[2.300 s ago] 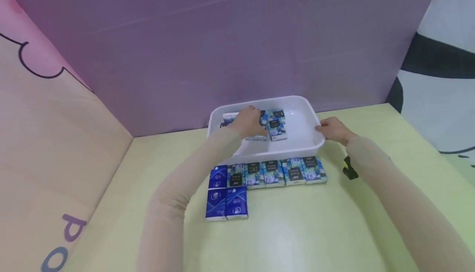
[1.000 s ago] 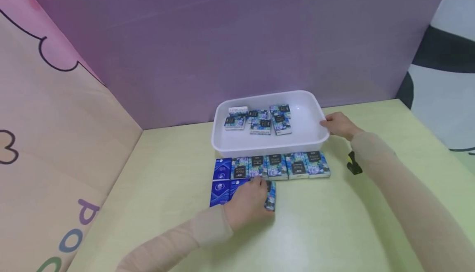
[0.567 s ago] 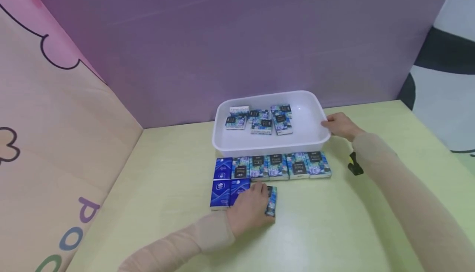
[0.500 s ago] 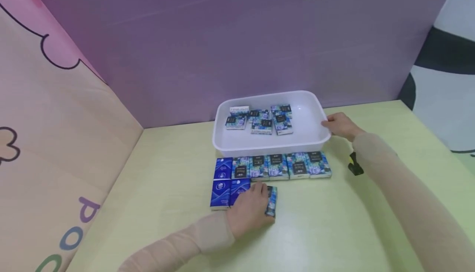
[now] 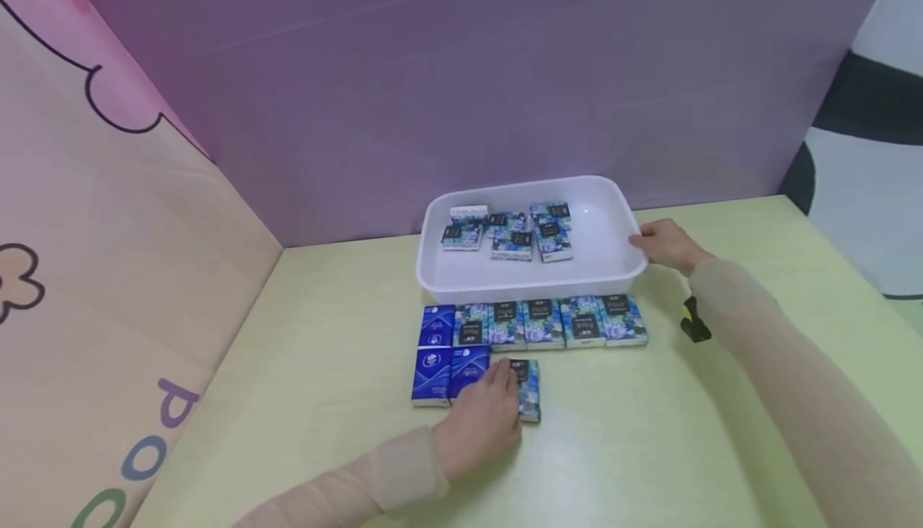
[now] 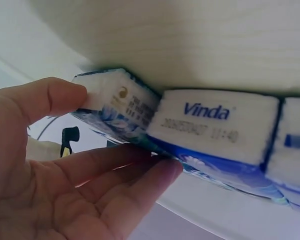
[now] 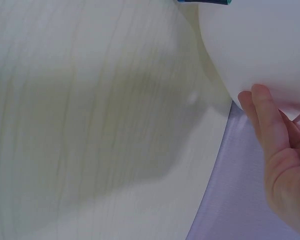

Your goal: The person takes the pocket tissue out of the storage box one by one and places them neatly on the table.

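Note:
In the head view my left hand (image 5: 479, 424) is at a blue floral tissue pack (image 5: 530, 394) lying on the table. The left wrist view shows the thumb at a corner of this pack's white end and the fingers along its printed face. Beside it is a plain blue tissue pack (image 6: 217, 120) marked Vinda. My right hand (image 5: 667, 244) grips the right rim of a white plastic tray (image 5: 602, 272); in the right wrist view its fingers (image 7: 270, 117) lie against the tray's outer wall. Several floral packs (image 5: 512, 245) lie inside the tray.
A row of several floral packs (image 5: 544, 324) lies along the tray's near side, with a blue pack (image 5: 437, 326) at its left end. Two more blue packs (image 5: 431, 380) lie below that end. A small black and yellow object (image 5: 695, 321) sits near the right sleeve. A purple wall (image 5: 461, 87) stands behind.
My left hand has gone from inside the tray to the near row, bringing a floral pack down beside the blue ones. Lately it has shifted slightly left, uncovering more of the pack. The right hand stays on the tray.

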`<state>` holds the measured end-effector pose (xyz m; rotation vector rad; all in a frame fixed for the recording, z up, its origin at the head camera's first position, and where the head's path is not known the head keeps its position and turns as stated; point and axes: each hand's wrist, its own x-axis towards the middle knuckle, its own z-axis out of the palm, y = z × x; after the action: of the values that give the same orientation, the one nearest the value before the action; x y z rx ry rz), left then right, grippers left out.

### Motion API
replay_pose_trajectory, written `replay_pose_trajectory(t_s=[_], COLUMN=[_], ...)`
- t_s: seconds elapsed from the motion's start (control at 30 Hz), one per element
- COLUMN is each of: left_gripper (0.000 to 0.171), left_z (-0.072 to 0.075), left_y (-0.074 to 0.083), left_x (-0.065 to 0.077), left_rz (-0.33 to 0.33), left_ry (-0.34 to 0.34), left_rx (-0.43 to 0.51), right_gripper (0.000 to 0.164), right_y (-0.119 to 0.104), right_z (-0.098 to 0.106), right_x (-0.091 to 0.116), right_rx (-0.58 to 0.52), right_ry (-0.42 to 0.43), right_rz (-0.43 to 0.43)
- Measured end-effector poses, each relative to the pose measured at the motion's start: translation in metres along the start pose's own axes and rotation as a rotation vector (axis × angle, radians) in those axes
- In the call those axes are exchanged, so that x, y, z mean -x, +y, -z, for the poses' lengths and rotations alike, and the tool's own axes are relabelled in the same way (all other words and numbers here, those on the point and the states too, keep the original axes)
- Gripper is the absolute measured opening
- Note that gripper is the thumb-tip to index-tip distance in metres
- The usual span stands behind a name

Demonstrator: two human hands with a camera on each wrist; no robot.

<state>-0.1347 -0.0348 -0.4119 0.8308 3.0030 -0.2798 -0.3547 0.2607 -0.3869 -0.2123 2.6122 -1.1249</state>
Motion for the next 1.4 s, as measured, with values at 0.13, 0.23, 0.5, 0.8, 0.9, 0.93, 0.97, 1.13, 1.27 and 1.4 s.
replay_pose_trajectory(t_s=[0.13, 0.23, 0.5, 0.8, 0.9, 0.93, 0.97, 1.13, 1.27, 1.4], left_gripper=[0.052, 0.052, 0.047, 0.046, 0.046, 0.046, 0.046, 0.047, 0.051, 0.047], left_z=[-0.002, -0.004, -0.005, -0.006, -0.006, -0.006, -0.006, -0.004, 0.000, 0.014], left_y=[-0.004, -0.006, -0.008, -0.010, -0.011, -0.011, -0.011, -0.013, -0.015, -0.023], left_x=[-0.001, -0.002, -0.005, -0.009, -0.010, -0.010, -0.011, -0.012, -0.015, -0.019], left_rz=[0.037, 0.063, 0.058, 0.053, 0.052, 0.051, 0.051, 0.055, 0.046, -0.011], left_ry=[0.024, 0.026, 0.096, 0.114, 0.118, 0.116, 0.114, 0.091, 0.047, 0.032], left_rx=[0.022, 0.011, -0.016, -0.037, -0.039, -0.037, -0.033, -0.014, -0.010, 0.060], right_gripper=[0.047, 0.048, 0.047, 0.048, 0.047, 0.047, 0.048, 0.047, 0.047, 0.047], right_y=[0.001, 0.001, -0.001, -0.002, -0.002, -0.003, -0.003, -0.003, -0.003, -0.002], right_z=[0.001, 0.000, 0.001, 0.000, 0.000, 0.000, 0.000, 0.000, 0.000, 0.000], right_x=[0.000, 0.000, 0.001, 0.002, 0.003, 0.003, 0.003, 0.002, 0.002, 0.001], right_rx=[-0.001, 0.001, 0.001, -0.012, -0.012, -0.011, -0.011, -0.013, -0.013, -0.009], right_ry=[0.000, 0.001, 0.004, -0.008, -0.009, -0.009, -0.010, -0.012, -0.005, -0.002], right_rz=[0.005, -0.006, -0.019, -0.015, -0.017, -0.016, -0.016, -0.019, -0.022, -0.018])
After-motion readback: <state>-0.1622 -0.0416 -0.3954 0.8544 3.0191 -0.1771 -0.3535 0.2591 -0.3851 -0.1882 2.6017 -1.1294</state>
